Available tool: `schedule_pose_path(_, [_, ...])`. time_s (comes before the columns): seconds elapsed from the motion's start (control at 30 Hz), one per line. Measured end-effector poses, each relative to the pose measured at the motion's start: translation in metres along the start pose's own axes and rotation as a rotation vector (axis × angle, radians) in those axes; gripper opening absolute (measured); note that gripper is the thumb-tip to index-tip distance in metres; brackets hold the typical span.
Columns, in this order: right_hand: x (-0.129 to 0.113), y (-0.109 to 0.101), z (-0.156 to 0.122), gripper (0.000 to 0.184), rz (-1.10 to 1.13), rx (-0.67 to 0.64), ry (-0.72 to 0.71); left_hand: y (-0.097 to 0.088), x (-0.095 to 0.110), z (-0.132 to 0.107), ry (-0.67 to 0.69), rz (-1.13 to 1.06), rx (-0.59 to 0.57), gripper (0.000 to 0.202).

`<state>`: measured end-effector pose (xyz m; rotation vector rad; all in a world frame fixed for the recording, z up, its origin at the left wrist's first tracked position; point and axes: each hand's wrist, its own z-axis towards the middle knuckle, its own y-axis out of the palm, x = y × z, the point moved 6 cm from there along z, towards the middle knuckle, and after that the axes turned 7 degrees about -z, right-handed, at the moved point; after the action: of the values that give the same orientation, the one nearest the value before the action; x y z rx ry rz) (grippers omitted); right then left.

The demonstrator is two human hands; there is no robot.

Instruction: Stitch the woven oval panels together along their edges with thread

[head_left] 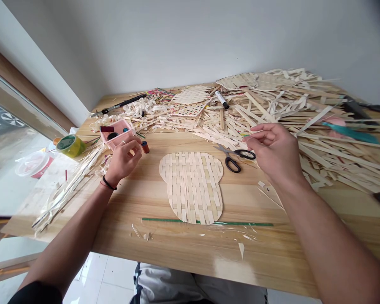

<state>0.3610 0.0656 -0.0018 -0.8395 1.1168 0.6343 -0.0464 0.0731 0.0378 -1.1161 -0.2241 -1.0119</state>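
Observation:
My left hand (125, 160) is beside a pink box (116, 134) that holds thread spools, its fingers curled together. Whatever they pinch, if anything, is too small to make out. Just right of those fingers an orange-brown thread spool (145, 147) stands upright. Above the table on the right, my right hand (272, 147) has thumb and fingertips pressed together; what lies between them cannot be made out. Black-handled scissors (232, 158) lie partly open just left of it. Between my hands a woven mat (194, 185) of pale strips, cut with a lobed outline, rests flat.
A green strip (240, 223) lies along the mat's lower edge. Heaps of pale strips (272, 105) cover the back and right, with a glue stick (221, 100) among them. A yellow tape roll (70, 145) and a plastic cup (34, 164) stand at left.

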Motion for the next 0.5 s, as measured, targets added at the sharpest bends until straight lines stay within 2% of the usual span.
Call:
schedule_pose_path(0.23, [0.0001, -0.0002, -0.0010, 0.031, -0.001, -0.014, -0.020, 0.0040, 0.0048, -0.0005, -0.024, -0.042, -0.059, 0.020])
schedule_pose_path(0.5, [0.0042, -0.0031, 0.0034, 0.029, -0.006, 0.016, -0.015, 0.0028, 0.0027, -0.0008, -0.022, -0.034, -0.033, 0.019])
